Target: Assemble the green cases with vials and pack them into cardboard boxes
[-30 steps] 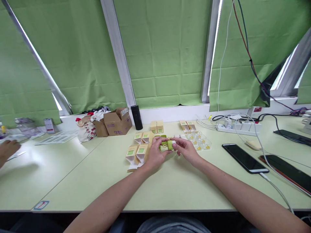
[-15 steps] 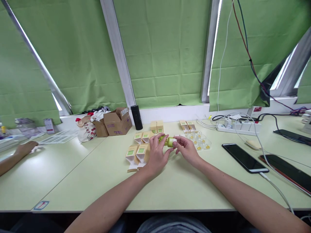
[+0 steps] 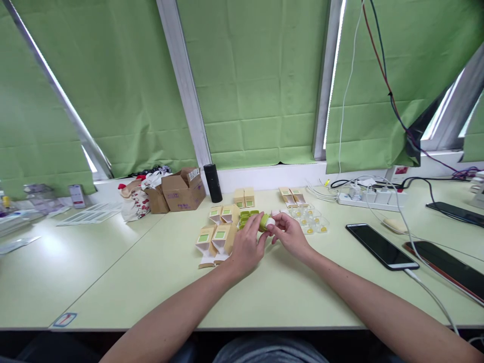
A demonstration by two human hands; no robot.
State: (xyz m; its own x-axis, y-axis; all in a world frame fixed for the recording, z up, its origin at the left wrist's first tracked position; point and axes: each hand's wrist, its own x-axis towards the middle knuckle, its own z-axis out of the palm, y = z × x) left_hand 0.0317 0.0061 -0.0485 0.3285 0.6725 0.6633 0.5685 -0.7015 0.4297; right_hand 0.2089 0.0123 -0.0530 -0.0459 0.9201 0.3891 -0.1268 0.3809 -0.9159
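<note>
Above the table's middle, my left hand [image 3: 247,244] is closed around a small green jar [image 3: 264,223] with a white end. My right hand [image 3: 290,233] closes its fingertips on the white end, on the jar's right side. My fingers cover much of the jar. Several green pieces [image 3: 244,218] lie just behind my left hand, partly hidden by it. To its left stand several open cardboard boxes [image 3: 223,234] with green labels and flaps folded out. Right of my right hand, a group of clear plastic pieces with yellow spots [image 3: 310,221] rests on the table.
More small boxes stand farther back, one pair [image 3: 244,197] in the middle and another [image 3: 293,196] to the right. A black cylinder [image 3: 213,183] and a brown carton [image 3: 184,189] are against the wall. A phone [image 3: 381,246] with its cable and a power strip [image 3: 370,198] lie right.
The green jar has turned in my hands, its white end now facing more toward me. The green pieces behind show more. Another person's hand at the far left has gone from view.
</note>
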